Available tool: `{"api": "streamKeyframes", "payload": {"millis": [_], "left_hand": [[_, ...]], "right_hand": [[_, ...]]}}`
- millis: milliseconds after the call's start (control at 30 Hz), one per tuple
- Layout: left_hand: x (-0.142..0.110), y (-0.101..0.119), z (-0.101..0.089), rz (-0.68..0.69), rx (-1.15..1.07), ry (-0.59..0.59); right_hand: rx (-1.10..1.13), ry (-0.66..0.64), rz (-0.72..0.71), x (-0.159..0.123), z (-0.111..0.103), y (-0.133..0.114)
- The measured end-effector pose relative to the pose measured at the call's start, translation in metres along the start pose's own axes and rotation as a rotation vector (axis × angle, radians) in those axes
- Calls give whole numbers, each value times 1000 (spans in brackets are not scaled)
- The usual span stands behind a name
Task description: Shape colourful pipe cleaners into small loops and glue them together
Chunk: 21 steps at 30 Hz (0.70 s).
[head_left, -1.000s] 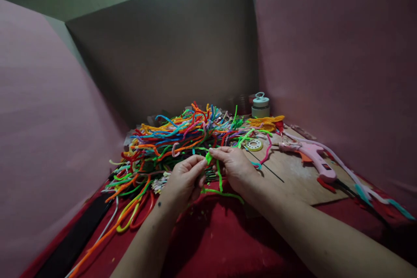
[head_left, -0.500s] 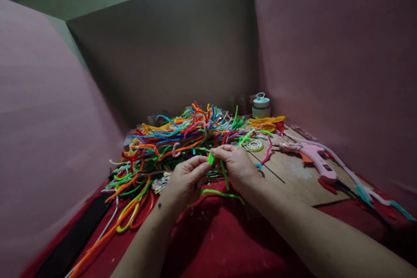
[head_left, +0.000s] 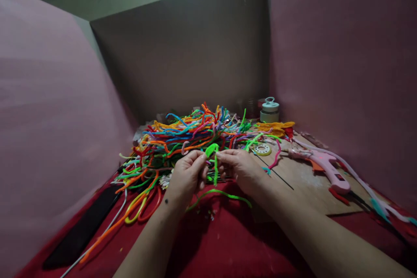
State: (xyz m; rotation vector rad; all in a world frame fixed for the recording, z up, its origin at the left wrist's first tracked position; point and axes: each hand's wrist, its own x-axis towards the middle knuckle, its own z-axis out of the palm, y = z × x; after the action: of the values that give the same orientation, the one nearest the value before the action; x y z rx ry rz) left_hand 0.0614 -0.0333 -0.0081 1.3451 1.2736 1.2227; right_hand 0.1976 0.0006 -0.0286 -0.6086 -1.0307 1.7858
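Observation:
A bright green pipe cleaner, bent into a small flat coiled shape at its top, is held up between both hands. My left hand pinches the coiled part between thumb and index finger. My right hand has its thumb and fingertips closed on the strand beside it, and a loose end hangs down between the hands. Below them a second green pipe cleaner lies curved over the red cloth. Behind the fingers rises a large heap of coloured pipe cleaners.
A pink glue gun lies on a wooden board at the right, near a ring-shaped spool and a thin dark rod. A lidded jar stands behind. On the left, a black strip rests on the red cloth.
My hands have drawn slightly apart, showing more of the green coiled shape and its hanging end. The camera view has shifted, so the scene sits further right and a little lower.

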Motion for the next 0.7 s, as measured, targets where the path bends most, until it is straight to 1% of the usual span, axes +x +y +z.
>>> {"api": "streamKeyframes", "payload": {"millis": [100, 233, 300, 367, 433, 567, 633, 700], "left_hand": [[3, 1, -7, 27, -4, 51], [2, 4, -6, 35, 15, 39], [2, 5, -4, 31, 17, 31], [1, 5, -3, 25, 10, 28], [1, 5, -3, 22, 4, 29], [-1, 6, -1, 36, 43, 18], [-2, 7, 1, 57, 71, 25], [-4, 8, 4, 79, 87, 52]], "right_hand": [[-144, -14, 27, -3, 2, 2], [-291, -101, 25, -5, 5, 6], [-325, -102, 24, -5, 7, 7], [-281, -65, 2, -4, 7, 6], [-185, -33, -19, -4, 7, 4], [14, -38, -99, -3, 6, 0], [64, -25, -155, -3, 6, -2], [71, 9, -176, -3, 7, -2]]}}
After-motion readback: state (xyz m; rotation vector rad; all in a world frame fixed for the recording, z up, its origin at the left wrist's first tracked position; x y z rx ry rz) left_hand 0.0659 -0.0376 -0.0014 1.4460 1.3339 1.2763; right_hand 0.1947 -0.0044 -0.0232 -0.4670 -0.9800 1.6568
